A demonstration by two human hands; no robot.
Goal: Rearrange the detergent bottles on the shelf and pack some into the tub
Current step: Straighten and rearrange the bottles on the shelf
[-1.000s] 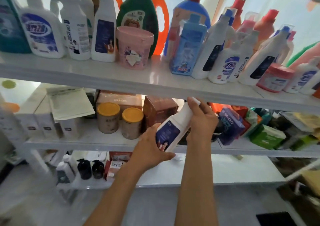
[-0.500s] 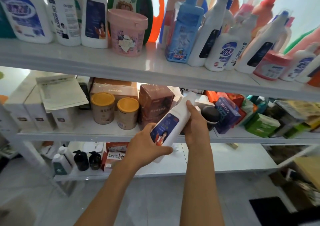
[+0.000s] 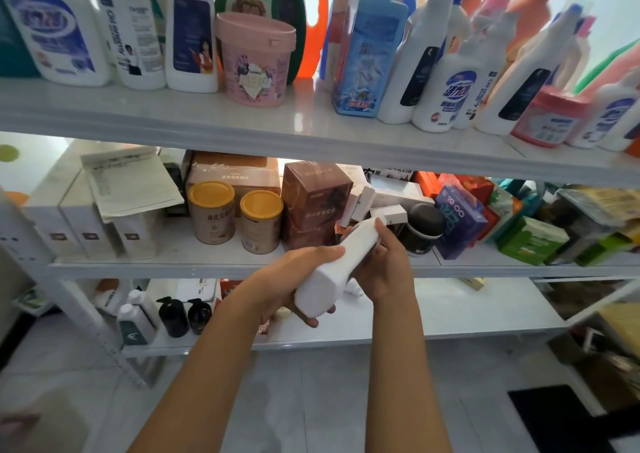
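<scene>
I hold a white detergent bottle (image 3: 332, 269) tilted in front of the middle shelf, its base toward me and its label turned out of sight. My left hand (image 3: 287, 279) grips its lower body from the left. My right hand (image 3: 384, 265) grips the upper part near the neck. On the top shelf (image 3: 311, 133) stand several detergent bottles, among them a blue bottle (image 3: 367, 54), white bottles (image 3: 190, 33) and a pink lidded tub (image 3: 256, 61).
The middle shelf holds two yellow-lidded cans (image 3: 235, 217), brown boxes (image 3: 311, 203), a black jar (image 3: 424, 229) and coloured packs (image 3: 460, 220). Small dark bottles (image 3: 183, 315) stand on the lowest shelf. Grey floor lies below, with a black mat (image 3: 571, 418) at the right.
Both hands lowered the white bottle from the top shelf's edge to the middle shelf's height. The bottle turned, so its blue label no longer shows.
</scene>
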